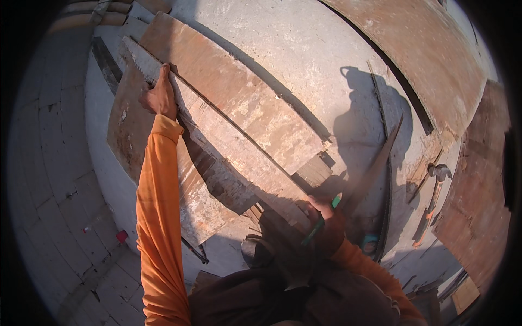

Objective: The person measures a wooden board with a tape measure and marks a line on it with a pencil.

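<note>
A long narrow wooden plank [239, 149] runs diagonally from far left toward my body, on top of wider plywood pieces. My left hand [159, 98] grips its far end, the thumb along the upper edge and the fingers curled over the side. At the near end, my right hand [327, 220] is closed around what looks like the green handle of a handsaw [376, 165]. The saw's tapering blade is blurred and points away to the right. My right thumb lies near the plank's end; the other fingers are mostly in shadow.
Weathered plywood sheets [255, 103] lie under and beside the plank. A claw hammer [432, 204] with an orange-marked handle rests at the right, near a large curved-looking panel [418, 49]. A small teal object [370, 243] and a red one [122, 236] lie lower down.
</note>
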`<state>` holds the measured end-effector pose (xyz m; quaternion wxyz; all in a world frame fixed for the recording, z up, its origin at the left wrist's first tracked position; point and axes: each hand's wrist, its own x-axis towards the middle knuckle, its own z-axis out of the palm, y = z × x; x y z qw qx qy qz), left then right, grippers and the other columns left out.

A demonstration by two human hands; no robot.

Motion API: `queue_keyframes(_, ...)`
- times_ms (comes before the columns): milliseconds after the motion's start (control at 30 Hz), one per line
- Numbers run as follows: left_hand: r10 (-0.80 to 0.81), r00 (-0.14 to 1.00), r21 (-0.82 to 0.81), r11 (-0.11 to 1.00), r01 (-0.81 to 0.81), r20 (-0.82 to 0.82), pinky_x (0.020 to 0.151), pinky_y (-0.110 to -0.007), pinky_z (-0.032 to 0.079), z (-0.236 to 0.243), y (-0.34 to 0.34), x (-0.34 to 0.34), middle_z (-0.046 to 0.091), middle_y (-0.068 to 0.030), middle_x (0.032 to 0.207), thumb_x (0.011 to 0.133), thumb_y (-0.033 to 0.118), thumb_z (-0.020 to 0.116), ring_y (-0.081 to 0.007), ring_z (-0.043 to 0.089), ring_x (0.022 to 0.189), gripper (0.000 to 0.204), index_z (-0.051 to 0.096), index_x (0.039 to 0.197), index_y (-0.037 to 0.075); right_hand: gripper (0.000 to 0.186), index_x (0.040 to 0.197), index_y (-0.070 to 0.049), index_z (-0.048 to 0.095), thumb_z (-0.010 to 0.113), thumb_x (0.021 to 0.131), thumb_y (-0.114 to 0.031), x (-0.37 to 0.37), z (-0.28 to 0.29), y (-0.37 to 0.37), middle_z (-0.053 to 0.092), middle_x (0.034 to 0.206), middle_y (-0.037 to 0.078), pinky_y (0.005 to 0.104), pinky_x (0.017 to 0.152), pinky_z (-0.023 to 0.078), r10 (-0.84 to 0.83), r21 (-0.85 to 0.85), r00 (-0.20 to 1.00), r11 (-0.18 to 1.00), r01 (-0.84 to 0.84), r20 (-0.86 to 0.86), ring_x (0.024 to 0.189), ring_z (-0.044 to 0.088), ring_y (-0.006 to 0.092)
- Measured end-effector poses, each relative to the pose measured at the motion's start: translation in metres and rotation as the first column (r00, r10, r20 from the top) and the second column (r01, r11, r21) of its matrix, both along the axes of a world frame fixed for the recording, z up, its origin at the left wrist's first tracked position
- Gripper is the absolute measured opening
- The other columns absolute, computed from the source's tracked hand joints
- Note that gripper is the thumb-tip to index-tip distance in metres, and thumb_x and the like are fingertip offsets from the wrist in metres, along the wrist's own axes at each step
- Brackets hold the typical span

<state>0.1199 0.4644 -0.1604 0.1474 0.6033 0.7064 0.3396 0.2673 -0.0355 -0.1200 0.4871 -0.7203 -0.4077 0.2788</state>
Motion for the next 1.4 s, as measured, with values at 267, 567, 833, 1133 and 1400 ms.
queue_keyframes(267,-0.002,0.999,-0.008,1.000,0.003,0.045,0.102,-0.042,0.046,0.004,-0.009,0.011,0.068,-0.0316,0.120,0.064,0.060,0.086,-0.0414,0.065,0.113,0.097,0.066,0.119,-0.019,0.040,0.125,-0.001,0.064,0.073,0.087,0.008,-0.001,0.000,0.000,0.069,0.099,0.019,0.0414,0.077,0.055,0.001,-0.053,1.000,0.999,0.001,0.024,0.090,0.069,0.0340)
queue_keyframes(567,0.015,0.999,-0.006,1.000,-0.014,0.028,0.115,-0.045,0.037,0.000,-0.010,0.009,0.057,-0.0338,0.139,0.064,0.062,0.085,-0.0454,0.053,0.132,0.108,0.058,0.134,-0.016,0.039,0.124,-0.002,0.064,0.072,0.088,0.008,0.001,0.003,0.003,0.070,0.099,0.017,0.0400,0.077,0.056,0.007,-0.047,0.996,0.999,-0.003,0.088,0.089,0.070,0.0331)
queue_keyframes(833,0.049,0.995,-0.061,0.997,-0.054,-0.082,0.119,-0.045,0.033,0.016,-0.021,0.006,0.048,-0.0335,0.148,0.071,0.067,0.079,-0.0444,0.045,0.140,0.115,0.046,0.144,-0.015,0.037,0.123,0.000,0.061,0.067,0.089,0.013,-0.005,-0.002,0.007,0.069,0.096,0.019,0.0406,0.078,0.056,0.024,-0.009,0.999,1.000,-0.023,0.035,0.087,0.069,0.0343)
queue_keyframes(1133,0.125,0.992,-0.073,0.989,-0.126,-0.024,0.121,-0.051,0.030,0.006,-0.023,0.018,0.042,-0.0262,0.151,0.070,0.065,0.077,-0.0435,0.038,0.143,0.102,0.054,0.147,0.002,0.031,0.122,0.006,0.060,0.065,0.092,0.009,0.002,0.012,0.008,0.071,0.098,0.024,0.0435,0.077,0.057,0.063,-0.029,0.996,0.997,-0.065,-0.060,0.088,0.072,0.0379)
queue_keyframes(1400,0.109,0.991,-0.089,0.989,-0.115,-0.078,0.122,-0.054,0.026,0.020,-0.032,0.034,0.043,-0.0259,0.147,0.071,0.067,0.077,-0.0434,0.037,0.144,0.102,0.056,0.145,0.001,0.029,0.120,0.005,0.061,0.064,0.091,0.009,-0.013,-0.024,-0.017,0.071,0.097,0.024,0.0430,0.077,0.057,-0.007,-0.015,0.993,1.000,0.005,-0.118,0.087,0.072,0.0377)
